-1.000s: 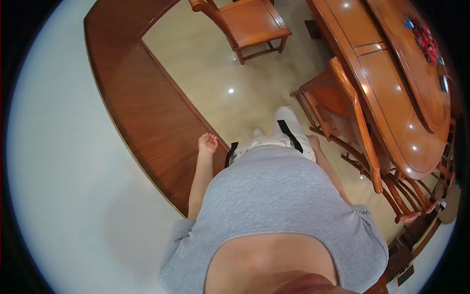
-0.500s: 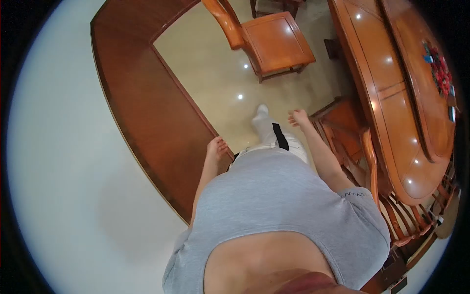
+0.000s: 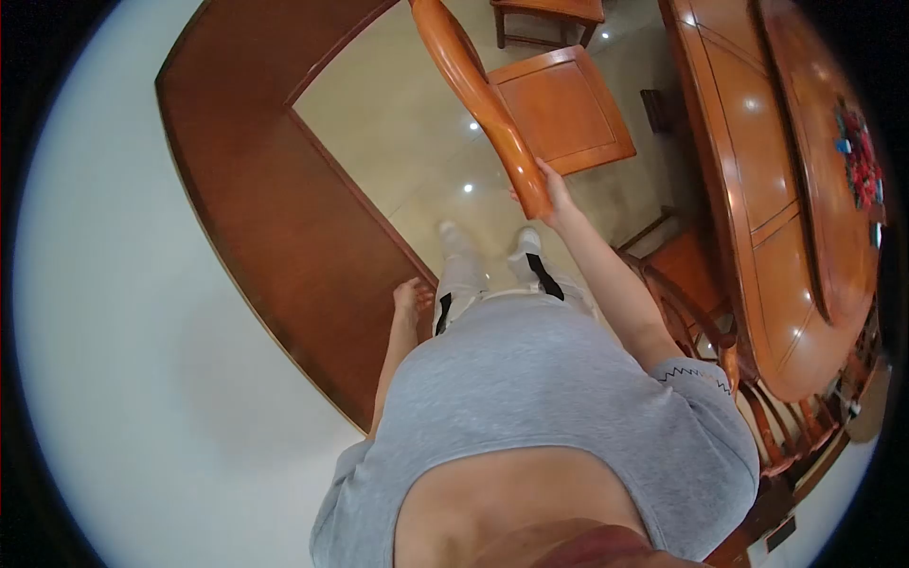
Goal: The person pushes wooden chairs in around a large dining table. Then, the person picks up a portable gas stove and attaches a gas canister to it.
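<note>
Nr wood panel (image 3: 275, 218) | L hand (image 3: 410, 296): fingers loosely open | R hand (image 3: 557, 201): fingers round chair rail (image 3: 507, 140) end

Chair (image 3: 568, 109): glossy orange-brown wood. Panelled seat (image 3: 559, 95) faces up; thick, curved top rail (image 3: 483, 104) intact where visible. Located over pale floor (image 3: 407, 170); legs not discernible.
</note>
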`<state>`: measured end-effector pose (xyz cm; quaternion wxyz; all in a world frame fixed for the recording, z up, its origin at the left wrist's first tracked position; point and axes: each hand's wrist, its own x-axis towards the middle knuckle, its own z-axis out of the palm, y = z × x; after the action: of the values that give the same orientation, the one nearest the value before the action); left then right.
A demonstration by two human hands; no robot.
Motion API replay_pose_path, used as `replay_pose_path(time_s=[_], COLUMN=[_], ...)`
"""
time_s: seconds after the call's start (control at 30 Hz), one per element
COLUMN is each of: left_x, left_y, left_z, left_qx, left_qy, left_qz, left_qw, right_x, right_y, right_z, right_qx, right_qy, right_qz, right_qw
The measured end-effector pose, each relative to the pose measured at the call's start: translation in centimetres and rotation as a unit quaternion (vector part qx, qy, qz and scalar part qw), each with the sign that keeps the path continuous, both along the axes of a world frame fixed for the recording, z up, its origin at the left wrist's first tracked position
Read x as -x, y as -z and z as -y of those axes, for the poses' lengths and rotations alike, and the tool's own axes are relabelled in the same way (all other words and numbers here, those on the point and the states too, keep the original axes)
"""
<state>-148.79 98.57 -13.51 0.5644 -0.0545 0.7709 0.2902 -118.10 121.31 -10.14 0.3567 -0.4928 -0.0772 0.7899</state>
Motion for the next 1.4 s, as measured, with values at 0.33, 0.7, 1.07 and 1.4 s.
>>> replay_pose_path(time_s=[0.33, 0.7, 1.07, 1.4], left_x=[21.4, 15.0, 3.1, -1.3], left_y=[-0.9, -9.0, -9.5, -6.1], left_z=[-26.2, -59.9, -67.3, -79.6], left_qx=[-0.033, -0.203, -0.248, 0.103], left_qy=[0.107, 0.221, 0.316, 0.356], left_qz=[0.071, 0.14, 0.401, 0.573], left_qw=[0.991, 0.944, 0.823, 0.731], right_x=[6.5, 8.7, 6.5, 8.6], right_y=[-1.4, -5.0, 0.7, -7.5], right_z=[-7.7, -12.6, -8.2, -13.8], right_qx=[0.002, -0.033, 0.014, -0.108], right_qy=[0.227, 0.275, 0.346, 0.379], right_qz=[-0.102, -0.001, -0.096, 0.179], right_qw=[0.969, 0.961, 0.933, 0.901])
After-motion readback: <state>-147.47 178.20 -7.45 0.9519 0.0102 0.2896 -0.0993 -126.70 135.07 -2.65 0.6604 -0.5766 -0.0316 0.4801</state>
